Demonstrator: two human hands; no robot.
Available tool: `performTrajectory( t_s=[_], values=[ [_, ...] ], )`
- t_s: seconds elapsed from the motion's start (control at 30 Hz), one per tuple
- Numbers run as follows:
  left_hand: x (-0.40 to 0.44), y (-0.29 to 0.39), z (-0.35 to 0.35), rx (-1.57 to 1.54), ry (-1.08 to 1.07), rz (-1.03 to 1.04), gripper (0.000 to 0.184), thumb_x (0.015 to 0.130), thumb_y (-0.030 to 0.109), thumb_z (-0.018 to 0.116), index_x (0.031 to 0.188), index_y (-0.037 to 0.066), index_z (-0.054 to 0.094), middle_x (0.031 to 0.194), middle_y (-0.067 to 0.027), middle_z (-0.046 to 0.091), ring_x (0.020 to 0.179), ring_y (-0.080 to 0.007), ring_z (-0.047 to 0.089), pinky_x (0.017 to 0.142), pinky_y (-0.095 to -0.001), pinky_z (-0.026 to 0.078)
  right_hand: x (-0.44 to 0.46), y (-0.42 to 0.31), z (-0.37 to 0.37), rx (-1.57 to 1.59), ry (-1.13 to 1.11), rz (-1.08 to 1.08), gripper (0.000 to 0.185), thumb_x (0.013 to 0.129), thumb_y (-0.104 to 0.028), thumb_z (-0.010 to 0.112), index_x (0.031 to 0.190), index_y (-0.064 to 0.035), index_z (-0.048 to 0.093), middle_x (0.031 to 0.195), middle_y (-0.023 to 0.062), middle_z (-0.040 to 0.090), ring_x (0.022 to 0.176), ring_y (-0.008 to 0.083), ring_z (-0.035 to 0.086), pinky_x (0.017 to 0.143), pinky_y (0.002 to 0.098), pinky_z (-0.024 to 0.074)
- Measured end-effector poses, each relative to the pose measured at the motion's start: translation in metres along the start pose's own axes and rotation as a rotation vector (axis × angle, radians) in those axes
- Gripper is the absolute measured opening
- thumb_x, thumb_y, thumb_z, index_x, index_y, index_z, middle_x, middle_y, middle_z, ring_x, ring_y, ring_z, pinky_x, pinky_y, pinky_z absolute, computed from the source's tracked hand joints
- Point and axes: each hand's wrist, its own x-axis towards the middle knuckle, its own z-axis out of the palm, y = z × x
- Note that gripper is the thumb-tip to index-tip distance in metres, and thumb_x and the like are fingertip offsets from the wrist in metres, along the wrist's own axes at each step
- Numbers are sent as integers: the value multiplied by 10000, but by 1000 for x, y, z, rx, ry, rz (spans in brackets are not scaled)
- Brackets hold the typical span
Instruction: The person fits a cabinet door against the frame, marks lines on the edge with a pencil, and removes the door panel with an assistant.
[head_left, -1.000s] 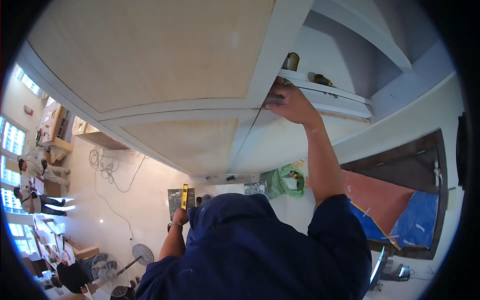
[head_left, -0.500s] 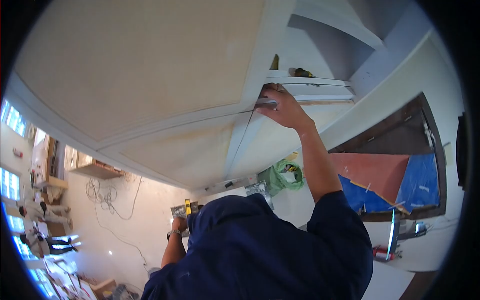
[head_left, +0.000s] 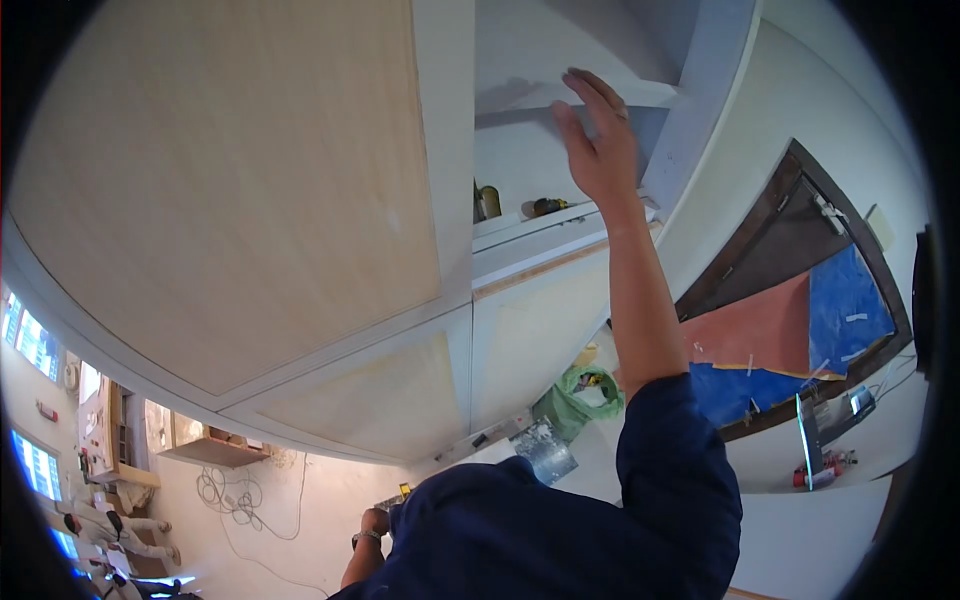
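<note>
My right hand (head_left: 603,140) is raised in front of the open white cabinet (head_left: 490,240), fingers apart and holding nothing. It is nearest to the cabinet's shelf (head_left: 650,94). Below it, a black-and-yellow tool (head_left: 548,206) lies on a ledge inside, beside a brownish-yellow object (head_left: 489,202) partly hidden by the cabinet door (head_left: 250,180). Low on the left, my left hand (head_left: 375,521), with a band at the wrist, is closed next to a small yellow object (head_left: 405,490). My body hides part of that hand, and what it grips is unclear.
A green bag (head_left: 575,405) stands on the floor by the cabinet base. Cables (head_left: 240,500) lie on the floor at left, near a wooden cabinet (head_left: 205,440). Another person (head_left: 110,525) is at far left. A dark-framed door (head_left: 760,260) with blue and red sheeting is at right.
My right hand has let go of the cabinet's front edge and risen higher, its fingers opening. The camera view has shifted, and my left hand now appears lower.
</note>
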Motion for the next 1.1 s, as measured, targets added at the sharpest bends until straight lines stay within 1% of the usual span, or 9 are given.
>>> performTrajectory(
  t_s=[0.07,0.1,0.13,0.17,0.2,0.33,0.5,0.77,1.1],
  values=[
    [11,1,-1,-25,39,-35,372,874,345,522,809,71,765,929,-193,735,891,-328,729,778,-434,578,14,4,18,-94,-32,-36,293,939,-254,664,1181,-88,681,1214,133,659,1191,340,572,1032,481,424],
    [14,3,-10,-11,-40,-37,417,888,373,501,844,55,768,948,-208,729,923,-337,724,812,-436,573,11,11,34,-162,-51,-74,315,943,-281,656,1195,-94,679,1221,136,656,1208,344,561,1050,508,403],
    [16,1,-10,-35,-4,-29,455,892,411,497,859,46,766,973,-208,726,945,-351,716,834,-445,566,13,11,47,-231,-65,-116,338,946,-309,648,1210,-101,676,1228,140,653,1225,347,550,1067,534,382],
    [19,-1,-10,-24,-39,-6,468,881,440,509,862,50,767,977,-204,726,958,-353,713,838,-449,562,9,10,54,-197,5,-105,323,946,-315,638,1186,-104,685,1210,131,658,1207,350,559,1078,565,356],
    [21,3,-18,-12,-69,17,483,870,469,522,864,55,768,981,-200,727,972,-354,709,842,-454,557,9,11,58,-189,16,-76,304,946,-310,634,1153,-96,695,1181,129,665,1191,349,563,1074,559,360],
    [28,-1,-4,-322,-94,-116,596,783,608,599,963,70,782,1015,-237,714,1028,-345,697,891,-439,535,16,13,72,-116,123,14,239,944,-289,622,998,-85,733,1010,100,684,1057,335,583,1050,517,358],
    [37,1,-30,-441,-17,-220,573,788,586,600,943,64,777,992,-234,713,1001,-342,698,870,-438,535,20,6,81,-158,235,67,223,948,-270,601,900,-94,731,912,69,670,954,319,577,1024,485,349],
    [40,0,-76,-482,68,-234,537,795,551,600,911,54,769,953,-229,712,958,-339,699,836,-437,535,16,6,85,-157,246,112,203,943,-245,596,891,-86,711,928,60,665,995,326,582,1080,521,334],
    [31,-1,-90,-520,115,-249,495,805,506,601,872,42,758,905,-223,711,904,-334,700,794,-434,536,16,4,84,-136,191,176,212,949,-247,587,916,-80,715,953,58,665,1053,330,565,1120,535,299]
  ],
)
